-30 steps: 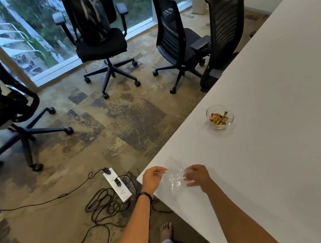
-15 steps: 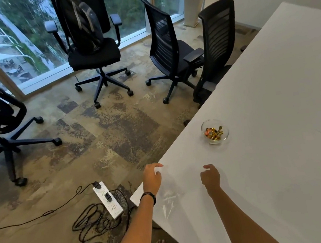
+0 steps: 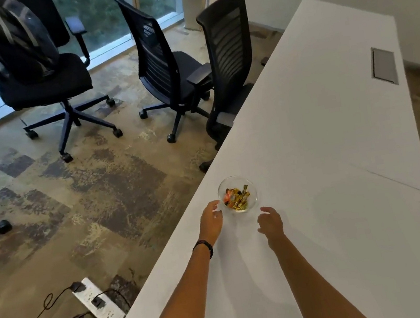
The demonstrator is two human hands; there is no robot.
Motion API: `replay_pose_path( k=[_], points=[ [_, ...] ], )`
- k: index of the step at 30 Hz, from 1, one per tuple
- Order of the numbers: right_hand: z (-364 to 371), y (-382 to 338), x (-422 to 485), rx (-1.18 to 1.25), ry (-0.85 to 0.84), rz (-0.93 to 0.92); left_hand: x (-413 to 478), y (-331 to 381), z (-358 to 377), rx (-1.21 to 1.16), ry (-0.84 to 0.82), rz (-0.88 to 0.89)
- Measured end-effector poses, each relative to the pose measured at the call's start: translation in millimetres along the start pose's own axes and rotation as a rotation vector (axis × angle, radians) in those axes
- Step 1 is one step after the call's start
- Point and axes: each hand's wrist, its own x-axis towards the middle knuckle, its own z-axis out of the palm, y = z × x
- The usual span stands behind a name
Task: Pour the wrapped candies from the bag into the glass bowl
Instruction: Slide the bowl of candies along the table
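A small glass bowl [image 3: 245, 180] stands on the white table [image 3: 328, 167] near its left edge. Gold and orange wrapped candies [image 3: 237, 198] lie inside it. My left hand [image 3: 211, 221] reaches in from the bowl's near left, fingers apart, fingertips almost at the rim. My right hand [image 3: 269, 221] hovers just below and to the right of the bowl, fingers spread and slightly curled. Neither hand holds anything. The clear plastic bag cannot be seen in this view.
Two black office chairs [image 3: 225, 54] stand against the table's left edge beyond the bowl, a third chair [image 3: 32, 66] farther left. A white power strip [image 3: 98, 304] with black cables lies on the floor by the table's near corner. Two cable hatches [image 3: 382, 65] sit in the tabletop at right.
Both hands let go of the clear bag and moved forward to either side of the bowl. The bag has dropped out of sight, and the view has shifted forward along the table.
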Motion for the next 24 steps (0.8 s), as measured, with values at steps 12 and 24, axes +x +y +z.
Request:
replay_pose_path(
  k=[12, 24],
  points=[
    [20, -17, 53, 0.362, -0.135, 0.268, 62, -5, 23, -0.393, 0.034, -0.132],
    [24, -35, 42, 0.638, -0.227, 0.231, 49, 10, 36, -0.448, -0.093, -0.142]
  ],
)
